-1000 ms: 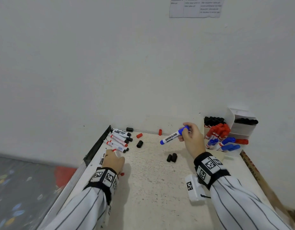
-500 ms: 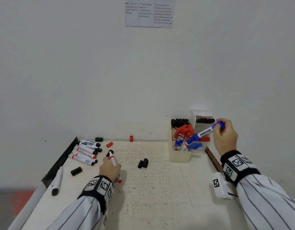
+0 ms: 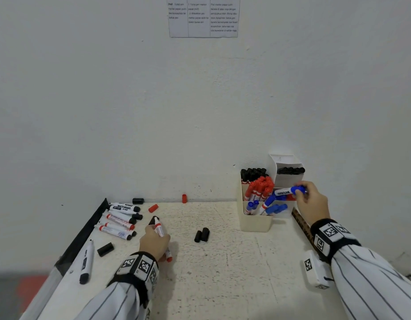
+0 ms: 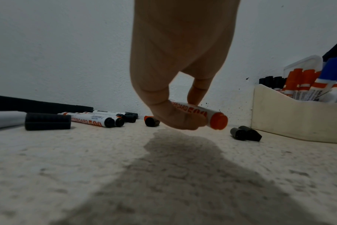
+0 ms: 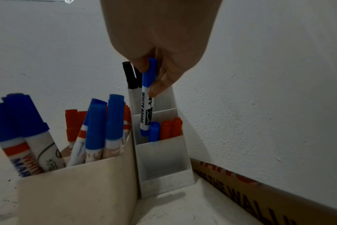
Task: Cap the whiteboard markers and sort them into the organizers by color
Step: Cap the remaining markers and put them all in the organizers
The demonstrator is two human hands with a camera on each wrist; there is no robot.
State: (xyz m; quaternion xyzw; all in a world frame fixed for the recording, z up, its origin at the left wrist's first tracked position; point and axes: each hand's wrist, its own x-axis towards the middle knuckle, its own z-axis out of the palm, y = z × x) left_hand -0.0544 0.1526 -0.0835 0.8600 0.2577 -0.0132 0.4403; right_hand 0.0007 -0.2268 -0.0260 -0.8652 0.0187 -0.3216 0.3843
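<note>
Fingers [image 5: 160, 86] of your right hand [image 3: 311, 202]: pinching blue marker [image 3: 288, 191] at its capped end, barrel tilted down-left over white tiered organizer [image 3: 290, 179]. Wrist view: marker's lower end sits at the mid tier, just beside a blue cap and two red caps standing there; can't tell if it touches them.

Fingers [image 4: 197, 91] of your left hand [image 3: 153, 243]: curled round red marker [image 3: 160, 229], thumb under, held off the table [image 3: 223, 262]. Red butt end faces wrist cam; nib end points away from you, uncapped.

Inventory, table:
- Cream organizer [image 3: 253, 218], left of white one & touching it: black markers at back, red mid, blue front.
- White organizer top tier: black markers.
- Marker pile [image 3: 121, 219], far left: red & black, approx. 6, lying side by side.
- Single black marker [image 3: 86, 262] near left edge.
- Loose black caps: pair [image 3: 201, 235] at centre, one [image 3: 105, 249] by single marker, one [image 3: 138, 200] at wall.
- Loose red caps: one [image 3: 153, 208] lying, one [image 3: 184, 198] upright at wall.
</note>
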